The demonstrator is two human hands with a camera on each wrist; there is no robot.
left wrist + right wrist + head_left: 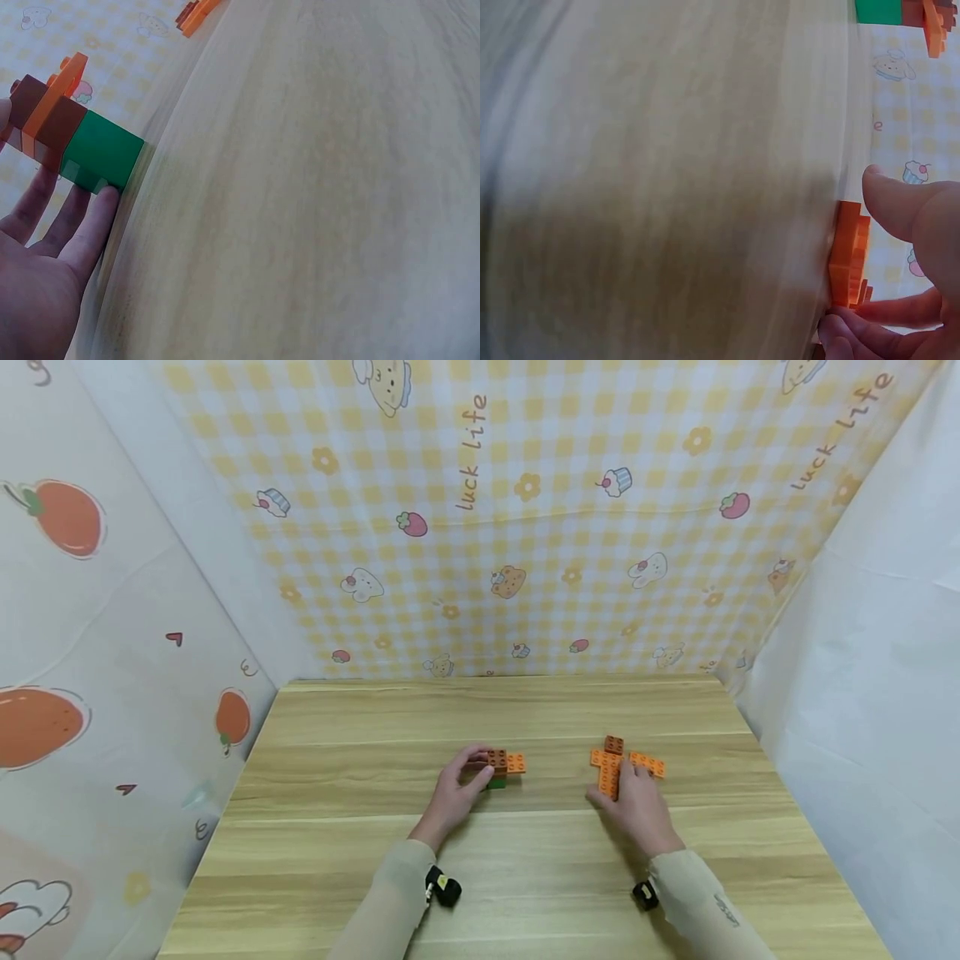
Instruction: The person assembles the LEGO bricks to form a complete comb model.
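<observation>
My left hand (456, 783) grips a small stack of toy building bricks (497, 758) standing upright on the table. In the left wrist view a green brick (101, 154) forms its base, under a brown brick (61, 127), an orange plate (54, 97) that juts out sideways, and another brown brick on top. To the right, my right hand (639, 802) rests around a long orange plate (608, 774) lying flat. Its fingers touch the plate's right side, and the thumb (885, 199) stands apart from it on the left.
A small brown brick (614, 744) lies just behind the long plate. Another orange plate (648, 765) is right of it, partly behind my right hand. Around them is the wooden table (480, 860), with a checked cloth (525, 527) hanging at its back edge.
</observation>
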